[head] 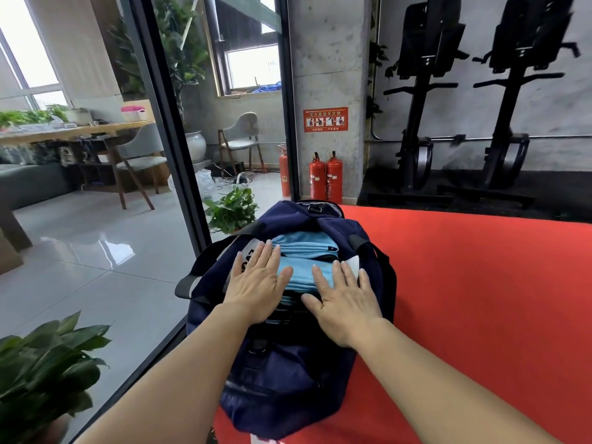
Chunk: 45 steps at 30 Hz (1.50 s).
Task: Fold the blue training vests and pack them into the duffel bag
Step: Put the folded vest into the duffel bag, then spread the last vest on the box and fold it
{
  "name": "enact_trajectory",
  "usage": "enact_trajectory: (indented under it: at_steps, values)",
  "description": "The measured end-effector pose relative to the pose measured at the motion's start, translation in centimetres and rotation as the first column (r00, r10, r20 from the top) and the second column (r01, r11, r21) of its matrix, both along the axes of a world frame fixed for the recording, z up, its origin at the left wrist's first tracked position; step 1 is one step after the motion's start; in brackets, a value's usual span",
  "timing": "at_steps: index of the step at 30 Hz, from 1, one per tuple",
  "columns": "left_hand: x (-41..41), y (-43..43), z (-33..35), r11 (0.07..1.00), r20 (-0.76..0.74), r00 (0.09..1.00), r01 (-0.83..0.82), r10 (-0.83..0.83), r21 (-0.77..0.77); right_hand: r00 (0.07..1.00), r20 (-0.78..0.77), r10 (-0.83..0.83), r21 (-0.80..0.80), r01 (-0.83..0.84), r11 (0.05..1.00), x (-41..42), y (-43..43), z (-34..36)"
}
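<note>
Vests [304,251], folded, sit in the duffel bag [278,373]; left hand [259,283] and right hand [342,302] lie flat-fingered on top (gripping nothing). Better to press evenly.

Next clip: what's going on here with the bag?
A person is packing a navy duffel bag that sits open on a red mat. Folded light-blue vests already lie in its opening, and at least two can be seen. The left hand and right hand both lie flat, fingers straight, across the nearer vest and the bag's edges, apparently pressing the load down. The bag is not yet zipped.
</note>
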<state>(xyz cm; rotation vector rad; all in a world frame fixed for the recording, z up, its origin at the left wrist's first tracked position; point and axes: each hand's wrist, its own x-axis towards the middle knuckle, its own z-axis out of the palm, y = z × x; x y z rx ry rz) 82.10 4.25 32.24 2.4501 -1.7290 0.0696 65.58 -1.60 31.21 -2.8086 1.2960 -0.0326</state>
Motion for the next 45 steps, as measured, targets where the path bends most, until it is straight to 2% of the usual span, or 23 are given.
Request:
enact_trajectory:
  at_steps: [7, 16, 29, 36, 45]
  values:
    - [-8.9, 1.6, 1.2, 0.986, -0.001, 0.986, 0.164, -0.164, -0.003, 0.995, -0.041, -0.086, -0.137, 0.08, 0.987, -9.0, 2.1, 1.9]
    - [-24.4, 1.0, 1.0, 0.915, -0.04, 0.914, 0.403, -0.403, -0.011, 0.945, -0.054, -0.322, -0.221, 0.303, 0.927, -23.6, 4.8, 2.5]
    - [-46.9, 0.6, 2.4, 0.672, 0.013, 0.672, 0.739, -0.74, 0.046, 0.758, 0.006, -0.652, -0.235, 0.635, 0.736, -44.1, 8.1, 2.2]
    - [-58.2, 0.8, 1.6, 0.535, 0.064, 0.531, 0.839, -0.845, 0.103, 0.645, 0.035, -0.764, -0.22, 0.75, 0.623, -55.2, 10.2, 0.4]
    - [-71.2, 0.3, -2.2, 0.39, 0.053, 0.387, 0.906, -0.921, 0.166, 0.532, -0.041, -0.846, -0.137, 0.835, 0.532, -67.2, 11.8, -2.8]
